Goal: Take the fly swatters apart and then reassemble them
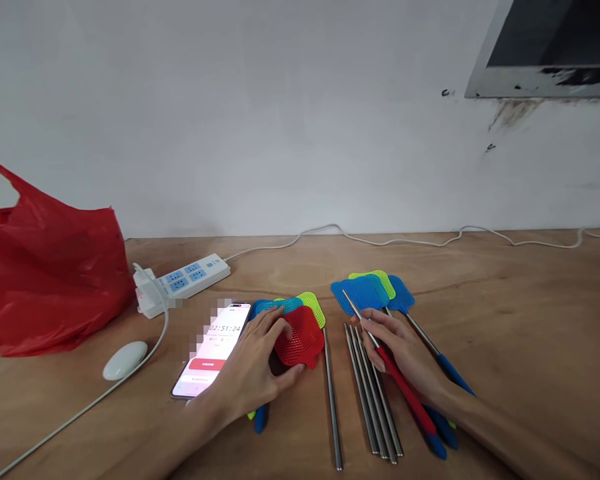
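Observation:
My left hand rests on a red swatter head, fingers and thumb closed around its edge; under it lie a blue and a lime head. My right hand grips a metal rod with a red handle, its thin tip pointing up-left. Several bare metal rods lie between my hands. Assembled swatters with blue and lime heads lie beyond and under my right hand.
A phone showing a timer lies left of my left hand. A white power strip, a white oval puck on a cable and a red plastic bag sit at the left. A wall stands behind the wooden table.

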Tool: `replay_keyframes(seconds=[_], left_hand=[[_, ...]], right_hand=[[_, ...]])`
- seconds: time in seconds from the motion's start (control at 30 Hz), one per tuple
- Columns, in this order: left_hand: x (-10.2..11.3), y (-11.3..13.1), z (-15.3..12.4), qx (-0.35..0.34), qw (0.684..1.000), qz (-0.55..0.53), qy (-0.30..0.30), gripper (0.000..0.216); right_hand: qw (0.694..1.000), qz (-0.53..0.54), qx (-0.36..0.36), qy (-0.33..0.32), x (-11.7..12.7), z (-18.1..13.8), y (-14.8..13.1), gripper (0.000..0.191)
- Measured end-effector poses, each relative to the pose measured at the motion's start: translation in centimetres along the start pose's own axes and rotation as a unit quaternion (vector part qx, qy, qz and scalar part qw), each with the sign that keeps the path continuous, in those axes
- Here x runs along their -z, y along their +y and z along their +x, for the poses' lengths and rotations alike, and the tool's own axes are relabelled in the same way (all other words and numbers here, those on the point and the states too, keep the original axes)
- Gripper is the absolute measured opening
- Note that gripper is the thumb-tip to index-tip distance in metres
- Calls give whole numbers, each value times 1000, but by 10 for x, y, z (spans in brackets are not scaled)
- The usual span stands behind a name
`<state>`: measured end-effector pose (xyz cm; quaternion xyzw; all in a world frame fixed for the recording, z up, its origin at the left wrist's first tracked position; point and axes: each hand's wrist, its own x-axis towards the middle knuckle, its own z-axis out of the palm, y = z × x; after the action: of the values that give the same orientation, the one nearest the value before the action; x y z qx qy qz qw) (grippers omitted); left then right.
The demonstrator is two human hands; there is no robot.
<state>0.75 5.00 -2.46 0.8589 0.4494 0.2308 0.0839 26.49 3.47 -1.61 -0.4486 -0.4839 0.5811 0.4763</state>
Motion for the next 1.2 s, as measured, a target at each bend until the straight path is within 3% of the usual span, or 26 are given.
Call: replay_keyframes(seconds=[0.17, 0.4, 0.67, 0.97, 1.07, 1.2], left_hand=[[1, 1, 1, -1, 1000, -6, 3, 30], [4, 1, 3, 28, 999, -26, -10, 32], [3, 0, 2, 34, 998, -58, 13, 40], [5, 0, 2, 53, 995, -67, 56, 45], [6, 1, 2, 61, 994, -79, 55, 45], [7, 2, 3, 70, 991, -99, 57, 45]], right_hand=[[998, 53, -24, -2, 1, 1, 5, 38], [996, 54, 47, -53, -4, -3, 4, 35], [988, -28, 146, 42, 3, -6, 4, 28], [994, -22, 91, 62, 13, 7, 10, 40], [995, -63, 74, -9, 14, 5, 3, 43], [972, -128, -29, -196, 14, -1, -5, 47]])
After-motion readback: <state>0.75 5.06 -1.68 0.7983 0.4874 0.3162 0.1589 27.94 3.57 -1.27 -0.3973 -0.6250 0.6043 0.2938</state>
